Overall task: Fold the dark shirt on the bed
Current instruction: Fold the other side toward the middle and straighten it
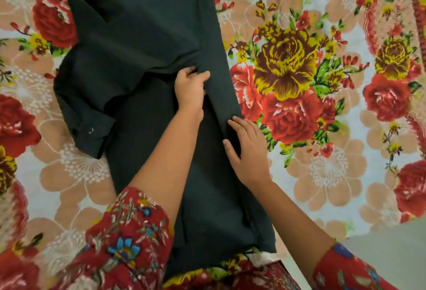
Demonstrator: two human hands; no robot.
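Across the middle of the bed, running from its near edge toward the far side, lay the dark shirt [143, 59], a matte, finely woven charcoal cloth spread mostly flat with soft creases. Its right side was turned inward along a long straight fold, so that the body formed a narrow strip. Its left sleeve bent out toward the left edge of the bed and ended in a stiff, doubled cuff [92, 137] with a small round metal snap [91, 130]. Under it stretched the bedspread [299, 174], a smooth printed fabric crowded with red and yellow roses, peach blossoms and green leaves on a pale ground. The left hand [191, 89] sat near the middle of the shirt with its fingers curled and its thumb closed against them, gripping a raised ridge of the cloth where the creases gathered. The right hand [249, 149] lay just beside the folded right edge, nearer the person, fingers straight and slightly spread, palm down, pressing the folded layer flat against the bed. Both forearms were bare below loose red sleeves [129, 227] printed with small blue and yellow flowers.
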